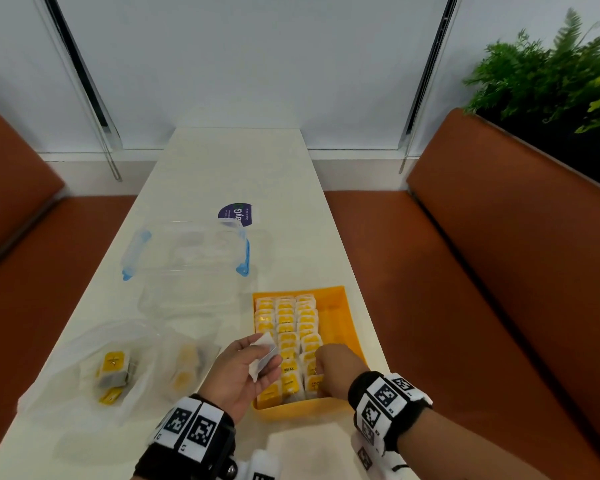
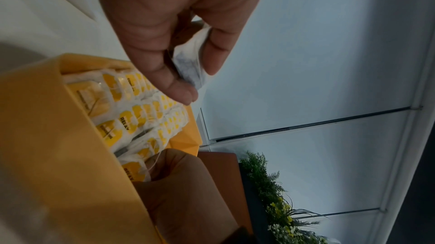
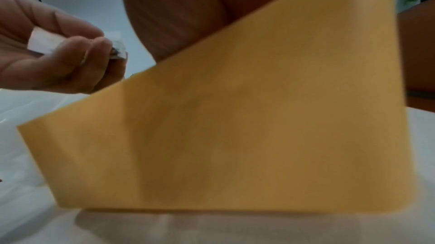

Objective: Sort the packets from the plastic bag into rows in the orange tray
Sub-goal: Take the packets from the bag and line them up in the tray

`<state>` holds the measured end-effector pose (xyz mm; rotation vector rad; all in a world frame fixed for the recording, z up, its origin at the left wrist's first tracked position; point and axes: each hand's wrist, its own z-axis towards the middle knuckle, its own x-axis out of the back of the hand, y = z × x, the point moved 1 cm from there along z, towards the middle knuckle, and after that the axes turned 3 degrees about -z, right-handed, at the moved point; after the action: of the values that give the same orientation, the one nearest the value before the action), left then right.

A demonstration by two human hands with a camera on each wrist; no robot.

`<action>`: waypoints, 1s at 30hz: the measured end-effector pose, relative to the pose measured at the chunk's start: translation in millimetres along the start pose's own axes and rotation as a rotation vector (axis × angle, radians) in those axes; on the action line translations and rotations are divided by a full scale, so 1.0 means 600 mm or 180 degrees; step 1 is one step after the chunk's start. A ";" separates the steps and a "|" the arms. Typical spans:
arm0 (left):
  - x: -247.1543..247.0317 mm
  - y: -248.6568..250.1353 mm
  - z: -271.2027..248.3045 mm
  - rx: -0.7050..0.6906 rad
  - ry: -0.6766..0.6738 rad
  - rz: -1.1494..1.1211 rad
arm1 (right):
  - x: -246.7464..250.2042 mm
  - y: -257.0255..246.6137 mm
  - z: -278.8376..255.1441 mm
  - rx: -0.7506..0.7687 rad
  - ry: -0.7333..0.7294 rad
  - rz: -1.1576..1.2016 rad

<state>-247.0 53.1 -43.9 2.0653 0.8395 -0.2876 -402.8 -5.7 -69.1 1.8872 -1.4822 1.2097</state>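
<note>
The orange tray [image 1: 340,313] stands on the white table, with three rows of yellow-and-white packets [image 1: 286,323] in its left part. My left hand [image 1: 253,362] hovers at the tray's near left corner, palm up, and pinches a small stack of white packets [image 1: 264,353], also seen in the left wrist view [image 2: 191,58]. My right hand [image 1: 323,367] reaches into the tray's near end. Its fingers [image 2: 169,168] curl on a packet [image 2: 135,171] at the near end of the right row. The plastic bag [image 1: 111,372] lies on the left with yellow packets inside.
A second plastic bag [image 1: 184,370] with packets lies beside the first. A clear container [image 1: 187,261] with blue clips stands behind them, and a purple card [image 1: 236,214] beyond it. Orange benches flank the table. The tray's outer wall [image 3: 235,118] fills the right wrist view.
</note>
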 end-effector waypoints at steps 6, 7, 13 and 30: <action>-0.002 -0.001 -0.001 -0.0003 -0.0006 -0.0013 | 0.001 0.014 -0.001 -0.0170 0.0007 0.0717; -0.002 -0.001 -0.001 -0.0003 0.0000 -0.0010 | 0.007 0.019 -0.001 -0.0247 0.0081 0.0982; -0.001 -0.002 -0.003 0.0016 -0.0007 -0.0015 | 0.031 0.019 0.003 -0.0332 0.0088 0.1431; -0.050 -0.009 0.011 0.0351 -0.0557 0.0114 | 0.102 0.001 -0.051 0.0577 0.0587 0.2998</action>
<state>-272.4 36.4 -36.6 2.1189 0.6932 -0.4970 -411.7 -15.0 -1.7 1.0820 -2.2978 1.8881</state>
